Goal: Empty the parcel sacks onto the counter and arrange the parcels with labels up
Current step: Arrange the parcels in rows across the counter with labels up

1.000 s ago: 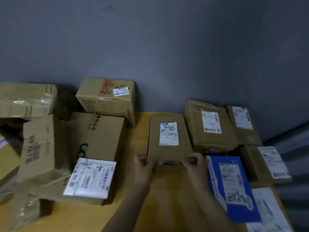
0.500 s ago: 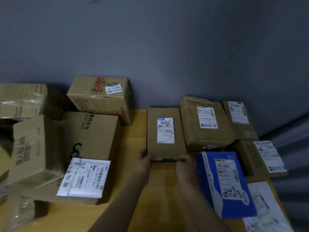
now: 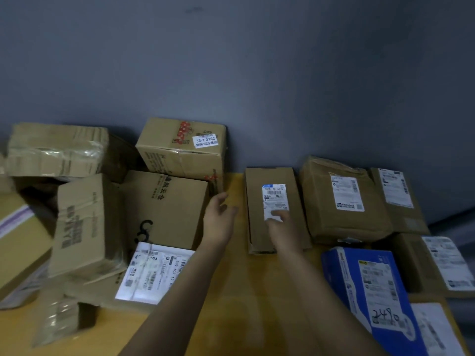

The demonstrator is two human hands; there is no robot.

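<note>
Head view: both hands are extended forward over the counter, and neither grasps anything.

1. Left hand: released, fingers relaxed and slightly apart, palm turned inward. It hovers above the bare strip of counter between two parcels.
2. Right hand: released, fingers straight, lying over the near half of the narrow brown parcel. The fingertips reach the lower edge of that parcel's white label. The hand is blurred, so contact with the cardboard cannot be confirmed.
3. Narrow brown parcel: lies flat on the counter under the right hand, just right of the left hand, label up, its far end near the grey wall.
4. Right of the right hand: a crumpled brown parcel just beside the narrow one, then a smaller brown parcel, both label up.
5. Near side, right of the right forearm: a blue parcel, label up with "2490" handwritten on it, and beyond it another brown parcel, label up.
6. Left of the left hand: a large brown box with a white label at its near end. Beyond it stands a box with red print bearing a small sticker.
7. Further left: a tilted box leaning among other cartons.
</note>
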